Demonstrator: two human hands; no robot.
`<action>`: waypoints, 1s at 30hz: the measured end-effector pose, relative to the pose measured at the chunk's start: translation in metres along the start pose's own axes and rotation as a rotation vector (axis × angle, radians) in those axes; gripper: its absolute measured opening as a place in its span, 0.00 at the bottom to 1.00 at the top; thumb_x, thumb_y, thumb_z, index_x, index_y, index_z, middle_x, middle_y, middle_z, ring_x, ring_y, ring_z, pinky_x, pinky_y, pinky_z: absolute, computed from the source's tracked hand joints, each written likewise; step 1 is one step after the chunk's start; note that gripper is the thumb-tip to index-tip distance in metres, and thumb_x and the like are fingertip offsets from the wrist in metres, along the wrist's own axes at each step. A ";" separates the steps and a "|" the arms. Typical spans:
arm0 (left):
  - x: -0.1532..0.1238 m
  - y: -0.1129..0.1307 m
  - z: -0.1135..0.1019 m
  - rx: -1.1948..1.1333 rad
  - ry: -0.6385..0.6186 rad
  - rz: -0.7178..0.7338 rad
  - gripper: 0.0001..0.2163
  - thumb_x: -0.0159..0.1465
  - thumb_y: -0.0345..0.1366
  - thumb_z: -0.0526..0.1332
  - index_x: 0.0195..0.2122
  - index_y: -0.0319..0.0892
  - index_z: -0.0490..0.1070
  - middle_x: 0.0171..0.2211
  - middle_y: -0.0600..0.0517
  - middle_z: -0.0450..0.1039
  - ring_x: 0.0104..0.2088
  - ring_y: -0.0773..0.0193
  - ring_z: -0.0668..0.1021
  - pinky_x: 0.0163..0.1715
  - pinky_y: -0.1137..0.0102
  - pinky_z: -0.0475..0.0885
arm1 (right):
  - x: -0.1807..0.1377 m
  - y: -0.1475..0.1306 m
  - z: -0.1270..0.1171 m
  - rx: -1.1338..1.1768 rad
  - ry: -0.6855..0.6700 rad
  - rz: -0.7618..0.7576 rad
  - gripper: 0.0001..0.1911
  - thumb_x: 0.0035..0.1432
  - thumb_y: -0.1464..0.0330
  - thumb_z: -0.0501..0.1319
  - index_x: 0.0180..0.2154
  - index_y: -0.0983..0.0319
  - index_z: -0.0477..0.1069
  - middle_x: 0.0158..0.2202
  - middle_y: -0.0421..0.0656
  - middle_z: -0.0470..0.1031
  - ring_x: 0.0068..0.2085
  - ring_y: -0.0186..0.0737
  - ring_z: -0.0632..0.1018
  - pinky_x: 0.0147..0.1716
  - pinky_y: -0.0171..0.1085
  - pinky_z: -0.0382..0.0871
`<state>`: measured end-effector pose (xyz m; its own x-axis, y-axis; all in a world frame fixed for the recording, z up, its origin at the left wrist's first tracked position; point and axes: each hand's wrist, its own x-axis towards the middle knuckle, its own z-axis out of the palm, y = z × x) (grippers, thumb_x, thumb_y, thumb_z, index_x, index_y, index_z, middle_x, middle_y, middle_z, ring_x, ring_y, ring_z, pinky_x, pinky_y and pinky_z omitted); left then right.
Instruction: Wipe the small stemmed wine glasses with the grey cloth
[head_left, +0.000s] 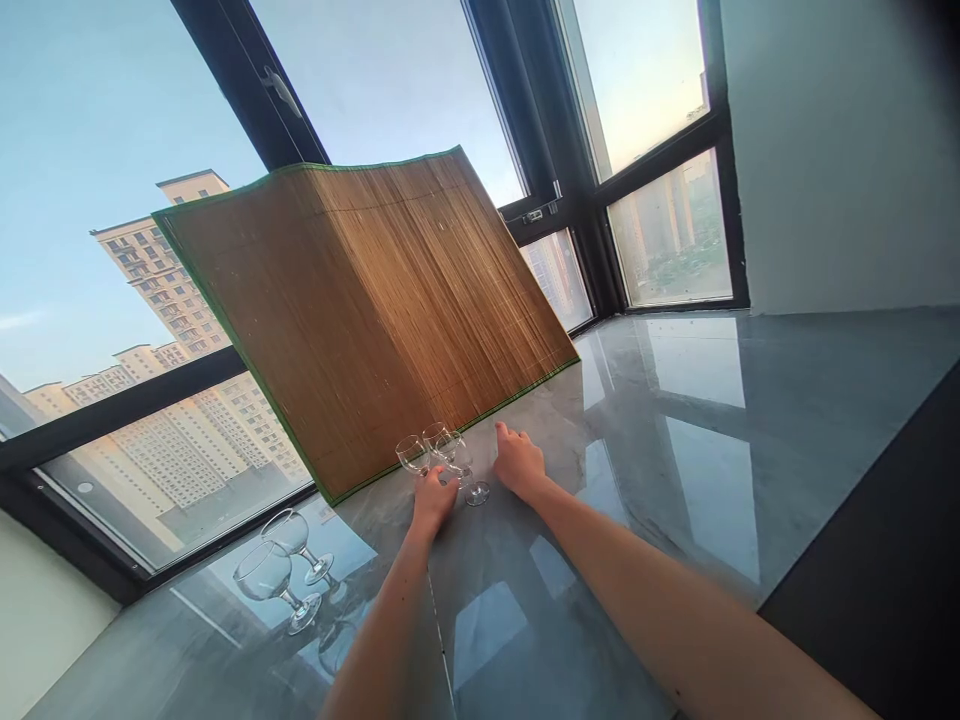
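Small clear stemmed glasses stand close together on the glossy grey marble-look ledge at the foot of a brown bamboo mat (375, 310). My left hand (433, 503) is closed at the stem of the left one, a wine glass (413, 455); its base is hidden by my fingers. Just to the right is another wine glass (477, 492), its foot on the ledge. Behind them shows the bowl of a third glass (435, 436). My right hand (519, 460) is apart from the glasses on their right, thumb side up, fingers loosely bent, with nothing visible in it.
Two larger stemmed glasses, a front one (264, 572) and a back one (287, 530), stand at the left on the ledge (637, 500). The green-edged mat leans against the dark window frame (247, 60). A pale wall (847, 160) rises at the right.
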<state>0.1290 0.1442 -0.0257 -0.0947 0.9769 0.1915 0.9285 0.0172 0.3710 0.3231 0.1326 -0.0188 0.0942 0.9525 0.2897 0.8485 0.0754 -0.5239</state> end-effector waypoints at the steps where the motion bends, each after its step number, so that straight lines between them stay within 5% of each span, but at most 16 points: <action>1: 0.000 0.000 0.001 -0.004 0.016 -0.008 0.22 0.64 0.40 0.57 0.58 0.38 0.68 0.61 0.39 0.67 0.66 0.50 0.63 0.62 0.60 0.59 | 0.000 0.000 0.000 0.001 0.000 0.001 0.28 0.59 0.78 0.54 0.61 0.61 0.59 0.50 0.51 0.76 0.52 0.47 0.73 0.38 0.37 0.67; 30: -0.010 -0.001 0.008 0.019 0.081 0.048 0.16 0.65 0.43 0.57 0.47 0.45 0.79 0.55 0.44 0.76 0.63 0.50 0.68 0.60 0.60 0.60 | 0.002 0.001 0.003 0.011 0.012 -0.005 0.29 0.59 0.79 0.53 0.62 0.61 0.59 0.49 0.52 0.76 0.51 0.48 0.73 0.38 0.38 0.68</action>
<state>0.1323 0.1362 -0.0354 -0.0776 0.9562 0.2822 0.9393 -0.0248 0.3422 0.3226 0.1350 -0.0212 0.0962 0.9483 0.3024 0.8430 0.0839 -0.5313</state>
